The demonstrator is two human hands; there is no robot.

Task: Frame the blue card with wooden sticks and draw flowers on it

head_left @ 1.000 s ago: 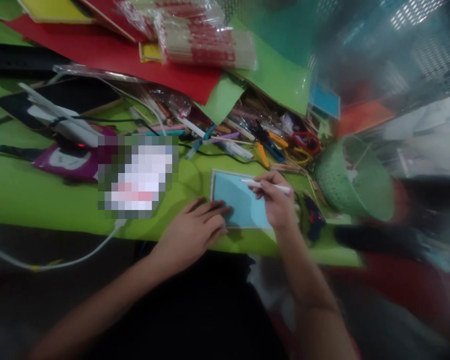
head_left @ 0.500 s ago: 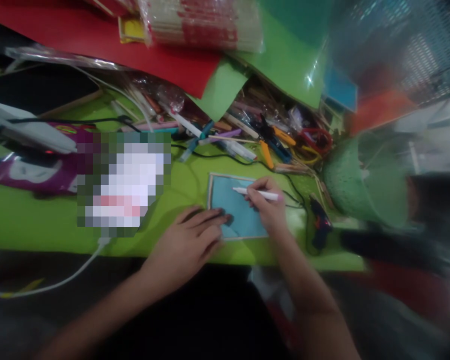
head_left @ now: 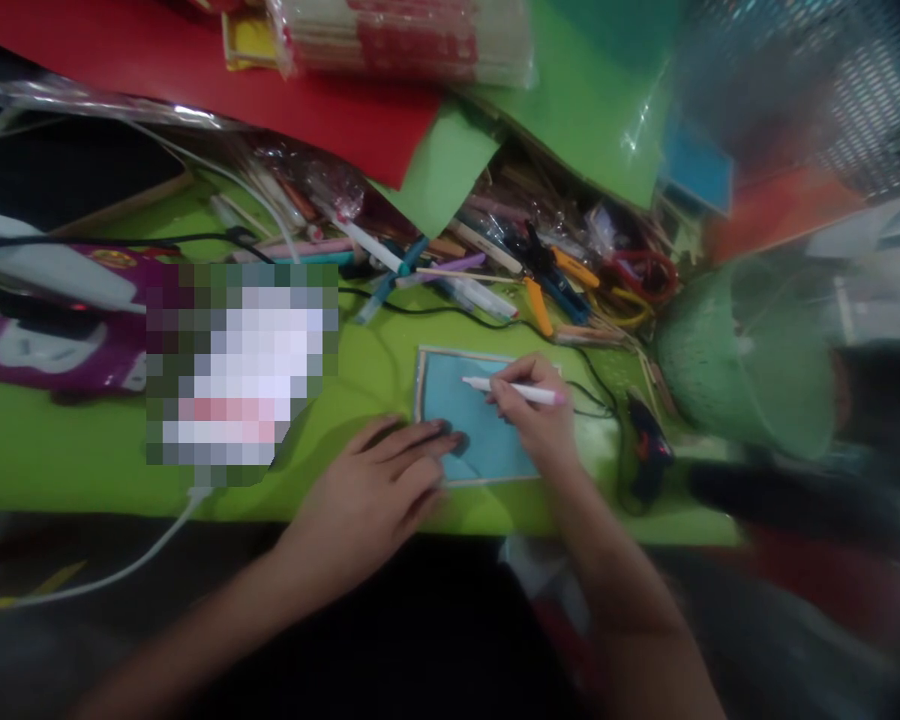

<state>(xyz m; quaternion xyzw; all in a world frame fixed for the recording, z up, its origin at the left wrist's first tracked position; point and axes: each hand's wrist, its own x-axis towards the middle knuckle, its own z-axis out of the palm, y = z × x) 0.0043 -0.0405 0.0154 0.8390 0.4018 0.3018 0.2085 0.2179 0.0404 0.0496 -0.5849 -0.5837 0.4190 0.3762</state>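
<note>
Bench (head_left: 60, 460), lime-green top, carries light-blue rectangular card (head_left: 469, 435) with pale border near its front edge. Flat left hand (head_left: 375, 490) pins card's left edge with fingertips; right hand (head_left: 544, 425) pinches slim white pen (head_left: 514, 388), tip over card. Judgement: steady pinning pressure stops card sliding under strokes.

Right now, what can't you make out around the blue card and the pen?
Head view, blue card: any marks too blurred; left hand and right hand cover parts of it.
Tip of the white pen: too small to tell whether it touches the card.
A pixelated block hides whatever lies on the green table there.
Beyond the green basket: motion blur.
</note>
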